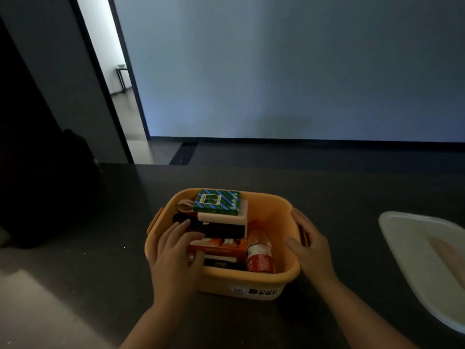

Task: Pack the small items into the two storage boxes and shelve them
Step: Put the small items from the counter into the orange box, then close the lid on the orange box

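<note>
Head view, the only one; dim room, dark countertop [327,187] running left to right, doorway [110,71] lit at upper left, a dark bulky shape [50,187] at the counter's left end, too dark to name.

Orange storage box [274,212] sits at centre on the counter, directly ahead of the person; its long axis runs away from the body, tilted slightly to the left; lid off; a label with the word "Bear" on the near wall.

Contents, far to near along the left side: green-and-blue patterned carton [217,202] on top of a white block [221,217]; a black case [221,229] under that; an orange carton [219,248]; something dark at the near end, not identifiable. A red-labelled bottle [259,250] lies along the right side, cap end away from the body.

Left hand [173,253] over the box's left rim, fingers straight and spread, tips resting on the black case and orange carton; pressing or settling, not pinching. Right hand [309,240] flat against the outside of the right wall, fingers straight, thumb at the rim; nothing gripped.

White lid or tray [412,238] at right edge, well apart from the box, nearer the right hand; which it is cannot be told.

Judgement: box looks nearly packed; hands flank it on both long sides, so a two-handed lift is the likely next step; second box not in view.
</note>
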A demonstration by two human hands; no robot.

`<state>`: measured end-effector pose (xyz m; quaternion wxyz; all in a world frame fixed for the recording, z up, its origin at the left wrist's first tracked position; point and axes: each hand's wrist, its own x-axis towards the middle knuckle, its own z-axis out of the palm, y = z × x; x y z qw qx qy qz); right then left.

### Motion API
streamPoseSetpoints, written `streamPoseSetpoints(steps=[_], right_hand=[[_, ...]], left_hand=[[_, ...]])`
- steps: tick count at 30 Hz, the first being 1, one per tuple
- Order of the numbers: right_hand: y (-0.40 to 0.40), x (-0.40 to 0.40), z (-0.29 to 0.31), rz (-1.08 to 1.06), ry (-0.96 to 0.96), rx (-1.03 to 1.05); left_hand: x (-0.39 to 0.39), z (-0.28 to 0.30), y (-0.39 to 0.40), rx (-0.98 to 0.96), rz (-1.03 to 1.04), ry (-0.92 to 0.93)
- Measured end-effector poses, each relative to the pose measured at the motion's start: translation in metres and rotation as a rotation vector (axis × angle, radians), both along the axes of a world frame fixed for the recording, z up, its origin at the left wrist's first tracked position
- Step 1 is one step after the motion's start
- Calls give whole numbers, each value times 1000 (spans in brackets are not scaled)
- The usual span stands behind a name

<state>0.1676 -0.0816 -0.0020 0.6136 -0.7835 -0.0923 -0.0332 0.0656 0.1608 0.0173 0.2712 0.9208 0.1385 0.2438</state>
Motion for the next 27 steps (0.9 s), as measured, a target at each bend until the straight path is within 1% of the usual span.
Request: streamPoseSetpoints(steps=[4,8,13,16,19,22,24,27], right_hand=[[38,8,-6,25,-17,2],[63,17,-5,39,-21,-44],[60,12,-1,66,-8,-115],[29,-7,-7,23,-14,-93],[-22,-28,-13,-126,-20,-123],[-77,-44,-15,-288,-16,-205],[-112,-52,-16,-394,-28,-251],[-155,-60,-21,-491,18,-299]], left_hand=[[2,2,3,-4,6,-2],[3,3,8,-21,-2,11],[3,6,-7,-38,-73,21],[8,9,-33,-55,-180,51],[14,12,-68,-42,-322,75],[24,11,-106,-49,-459,61],[33,5,-134,-120,-577,65],[47,-18,-174,-198,-671,173]])
